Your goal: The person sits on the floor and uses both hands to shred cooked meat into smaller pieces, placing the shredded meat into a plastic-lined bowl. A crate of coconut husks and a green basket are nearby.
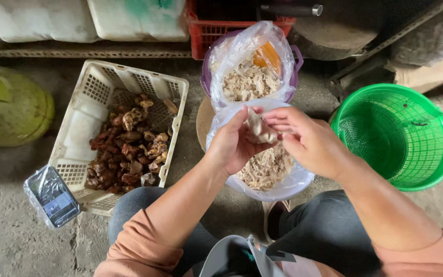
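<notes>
A: Centre frame: left hand (232, 146) and right hand (303, 141) both pinch a pale peeled piece (260, 129) over the near plastic bag (267, 169).

B: Peeling step, I'd judge; dropping it needs loosened fingers. Unpeeled brown pieces (126, 154) wait in the white crate (88, 92), left.

Red crate (216, 31) cut off by top edge.

A pale, whitish shred of meat (260, 129) sat pinched between the fingers near the middle of the frame. Directly beneath it lay a clear plastic bag (288, 187), open at the top and lining a round container, partly filled with a heap of similar pale, stringy shreds (265, 168).
</notes>
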Demonstrator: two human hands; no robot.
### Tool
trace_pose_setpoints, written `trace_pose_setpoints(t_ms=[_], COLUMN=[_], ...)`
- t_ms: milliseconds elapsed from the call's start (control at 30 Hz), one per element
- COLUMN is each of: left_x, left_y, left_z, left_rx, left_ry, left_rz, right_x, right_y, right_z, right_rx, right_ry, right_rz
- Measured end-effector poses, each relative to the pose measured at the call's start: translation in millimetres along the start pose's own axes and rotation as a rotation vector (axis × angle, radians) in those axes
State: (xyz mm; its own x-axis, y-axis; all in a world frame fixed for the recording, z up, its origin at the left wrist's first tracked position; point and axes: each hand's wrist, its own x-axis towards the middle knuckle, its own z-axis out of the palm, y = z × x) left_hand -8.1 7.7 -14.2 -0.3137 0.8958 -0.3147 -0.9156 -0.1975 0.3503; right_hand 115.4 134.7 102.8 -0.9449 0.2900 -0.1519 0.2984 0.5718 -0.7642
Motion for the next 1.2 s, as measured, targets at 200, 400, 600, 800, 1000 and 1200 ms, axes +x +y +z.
trace_pose_setpoints(t_ms=[200, 400, 600, 800, 1000, 1200], left_x=[-8, -21, -21, -23, -19, -20], left_y=[-2, 10, 13, 12, 8, 7], left_z=[2, 8, 8, 3, 0, 2], left_rx=[0.05, 0.127, 0.281, 0.336, 0.542, 1.007], left_ry=[-0.15, -0.16, -0.206, -0.257, -0.226, -0.101], left_rz=[0.021, -0.015, 0.033, 0.05, 0.115, 0.316], right_x=[-20, -19, -19, -16, -10, -9], right_y=[31, 42, 29, 32, 34, 35], right_z=[24, 25, 21, 28, 34, 28], right_rx=[0.318, 0.222, 0.03, -0.074, -0.062, -0.026], right_ry=[0.179, 0.227, 0.208, 0.184, 0.202, 0.23], right_rz=[0.047, 0.061, -0.146, -0.195, -0.06, -0.022])
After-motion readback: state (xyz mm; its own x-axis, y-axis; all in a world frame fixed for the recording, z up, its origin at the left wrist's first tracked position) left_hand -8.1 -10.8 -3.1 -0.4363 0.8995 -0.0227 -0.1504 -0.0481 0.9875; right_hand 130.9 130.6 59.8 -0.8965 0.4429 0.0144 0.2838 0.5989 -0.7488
